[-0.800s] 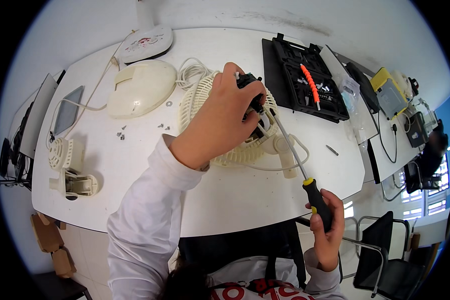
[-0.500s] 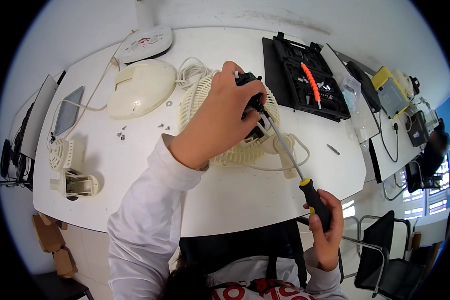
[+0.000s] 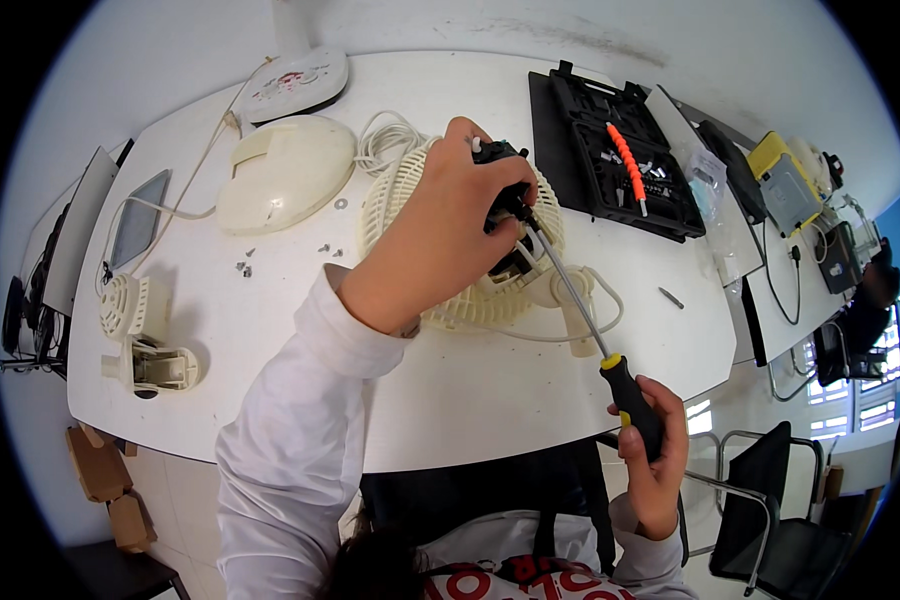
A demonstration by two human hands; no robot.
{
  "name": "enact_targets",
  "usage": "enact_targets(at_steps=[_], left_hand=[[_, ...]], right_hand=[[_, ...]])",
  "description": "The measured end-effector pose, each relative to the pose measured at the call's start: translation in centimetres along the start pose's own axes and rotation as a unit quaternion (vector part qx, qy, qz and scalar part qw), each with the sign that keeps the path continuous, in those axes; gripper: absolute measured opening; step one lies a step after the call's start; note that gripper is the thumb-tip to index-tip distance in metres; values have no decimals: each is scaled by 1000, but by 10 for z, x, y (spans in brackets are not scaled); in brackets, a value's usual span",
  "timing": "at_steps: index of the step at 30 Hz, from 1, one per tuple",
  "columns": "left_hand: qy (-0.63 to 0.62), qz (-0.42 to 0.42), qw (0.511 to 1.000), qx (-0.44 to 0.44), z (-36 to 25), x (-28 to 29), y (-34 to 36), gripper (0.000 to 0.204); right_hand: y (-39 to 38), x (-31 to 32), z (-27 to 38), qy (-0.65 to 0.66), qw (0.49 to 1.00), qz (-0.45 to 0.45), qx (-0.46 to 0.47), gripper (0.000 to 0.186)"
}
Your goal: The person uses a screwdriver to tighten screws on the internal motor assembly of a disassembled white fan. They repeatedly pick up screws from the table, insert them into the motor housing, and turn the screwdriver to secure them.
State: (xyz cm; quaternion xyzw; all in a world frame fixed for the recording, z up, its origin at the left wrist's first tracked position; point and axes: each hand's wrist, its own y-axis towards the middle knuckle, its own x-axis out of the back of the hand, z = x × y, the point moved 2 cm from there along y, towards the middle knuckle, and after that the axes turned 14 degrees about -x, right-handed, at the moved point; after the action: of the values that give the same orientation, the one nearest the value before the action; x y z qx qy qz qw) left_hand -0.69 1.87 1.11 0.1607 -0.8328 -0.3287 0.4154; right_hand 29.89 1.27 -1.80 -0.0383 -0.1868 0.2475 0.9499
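My left hand (image 3: 442, 222) grips a black mechanical part (image 3: 502, 175) over a cream plastic fan housing (image 3: 378, 210), hiding much of both. My right hand (image 3: 655, 460) is closed on the black-and-yellow handle of a screwdriver (image 3: 632, 398) near the table's front edge. The long metal shaft runs up and left, its tip at the black part; exact seating is hidden. Below the part sit a cream mount with a short post (image 3: 578, 330) and a looped white cable (image 3: 612, 308).
Left: cream shell (image 3: 275, 190), small housings (image 3: 135, 310), grey flat panel (image 3: 138, 225), loose screws (image 3: 245, 268), white lamp base (image 3: 300, 80). Right: open black tool case (image 3: 630, 185) with orange flexible shaft (image 3: 625, 160), small metal bit (image 3: 670, 297), adjoining cluttered table (image 3: 780, 290), seated person (image 3: 865, 310), chair (image 3: 750, 480).
My right hand and the screwdriver have moved slightly left, bringing the tip up to the black part. My left hand keeps its grip, with the view shifted a little.
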Motion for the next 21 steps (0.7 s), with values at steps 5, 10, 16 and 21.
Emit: enact_targets(at_steps=[5,10,16,21], left_hand=[[2,2,1000,3,0,1,0,25],[15,14,1000,-4,-1,2,-1,25],[31,14,999,-20,0,0,-2,26],[14,17,1000,-19,-1,1,-2,26]], right_hand=[[1,1,-4,-12,1000,-8,4,46],[7,5,4,-247,952,-65,169,47],[6,0,-4,-105,989,-63,88,36],[8,4,-11,-160,986,-54,0,35]])
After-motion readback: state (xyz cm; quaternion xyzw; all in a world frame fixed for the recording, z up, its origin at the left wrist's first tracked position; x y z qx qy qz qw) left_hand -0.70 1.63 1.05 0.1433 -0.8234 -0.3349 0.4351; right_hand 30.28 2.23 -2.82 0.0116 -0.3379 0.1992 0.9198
